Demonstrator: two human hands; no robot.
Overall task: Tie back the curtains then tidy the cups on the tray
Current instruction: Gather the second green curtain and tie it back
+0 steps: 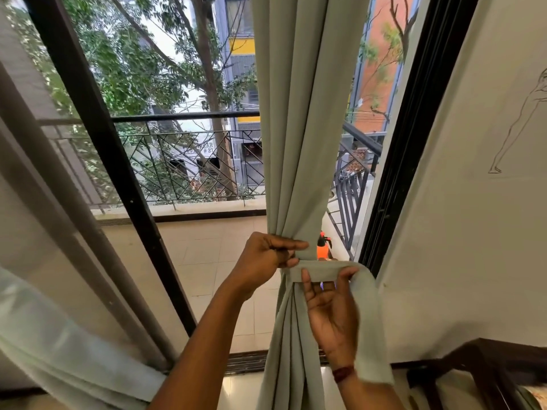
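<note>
At the right edge of the balcony window, the curtain hangs gathered — left hand pinching its folds, right hand gripping the tie-back band wrapped around it beside the white wall.

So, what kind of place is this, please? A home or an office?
Probably a room in a home or flat, upstairs. A glass door opens onto a tiled balcony with a metal railing; buildings and a tree stand beyond. Both hands gather a grey-green curtain beside it.
</note>
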